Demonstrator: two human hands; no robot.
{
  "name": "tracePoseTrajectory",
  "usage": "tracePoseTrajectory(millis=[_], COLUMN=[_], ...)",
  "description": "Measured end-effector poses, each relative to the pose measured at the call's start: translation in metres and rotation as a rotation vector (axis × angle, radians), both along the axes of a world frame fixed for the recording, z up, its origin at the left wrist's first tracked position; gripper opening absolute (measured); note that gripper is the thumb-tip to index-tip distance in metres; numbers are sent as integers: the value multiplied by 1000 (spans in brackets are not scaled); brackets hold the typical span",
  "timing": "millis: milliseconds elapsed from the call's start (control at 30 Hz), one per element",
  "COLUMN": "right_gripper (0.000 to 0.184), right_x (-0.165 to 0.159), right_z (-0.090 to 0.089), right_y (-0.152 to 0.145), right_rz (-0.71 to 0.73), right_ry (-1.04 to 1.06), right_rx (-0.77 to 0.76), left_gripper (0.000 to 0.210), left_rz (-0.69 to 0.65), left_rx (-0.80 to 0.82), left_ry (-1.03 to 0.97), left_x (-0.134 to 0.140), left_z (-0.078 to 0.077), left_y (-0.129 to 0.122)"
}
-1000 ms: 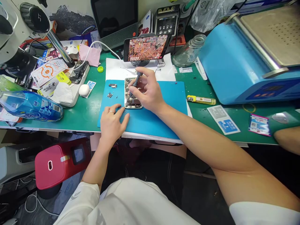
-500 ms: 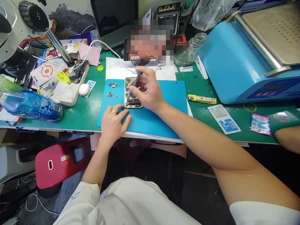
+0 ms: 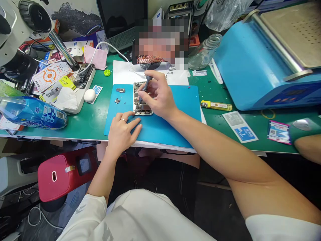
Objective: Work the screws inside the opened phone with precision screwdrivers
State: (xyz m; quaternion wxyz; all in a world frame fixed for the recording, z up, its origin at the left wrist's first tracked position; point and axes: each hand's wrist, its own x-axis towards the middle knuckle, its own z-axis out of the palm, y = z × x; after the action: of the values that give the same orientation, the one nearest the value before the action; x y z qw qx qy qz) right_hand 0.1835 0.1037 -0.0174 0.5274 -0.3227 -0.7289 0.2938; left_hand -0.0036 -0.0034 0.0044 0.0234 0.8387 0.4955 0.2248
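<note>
Phone (image 3: 142, 109), opened, lies on the mat (image 3: 155, 134) beneath the right hand (image 3: 160, 97), which pinches a tilted screwdriver (image 3: 145, 85), apparently for fine control; the left hand (image 3: 122, 132), loosely spread and empty, rests nearby, perhaps for steadying, small parts (image 3: 120, 90) beyond it.

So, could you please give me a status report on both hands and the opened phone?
Right hand gripping dark screwdriver-like tool over opened phone. Left hand near phone's lower edge, contact unclear. Phone on blue mat, partly hidden by right hand.
</note>
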Motion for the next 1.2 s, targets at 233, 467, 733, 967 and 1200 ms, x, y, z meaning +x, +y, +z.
tracePoseTrajectory(millis=[233, 467, 733, 967, 1200], right_gripper=[51, 50, 46, 43, 41], right_x=[0, 0, 0, 3, 1], right_z=[0, 3, 5, 5, 5], right_y=[1, 0, 0, 1, -2], right_rz=[-41, -64, -68, -107, -36], right_ry=[-11, -13, -7, -53, -91], right_rx=[-9, -26, 1, -13, -84], left_gripper=[34, 35, 35, 33, 36], left_rz=[-25, -51, -61, -2, 21], left_rx=[-20, -63, -67, -23, -35], left_ry=[37, 67, 59, -18, -29], left_x=[-1, -1, -1, 0, 2], left_z=[2, 5, 6, 2, 1], left_y=[1, 1, 1, 0, 1])
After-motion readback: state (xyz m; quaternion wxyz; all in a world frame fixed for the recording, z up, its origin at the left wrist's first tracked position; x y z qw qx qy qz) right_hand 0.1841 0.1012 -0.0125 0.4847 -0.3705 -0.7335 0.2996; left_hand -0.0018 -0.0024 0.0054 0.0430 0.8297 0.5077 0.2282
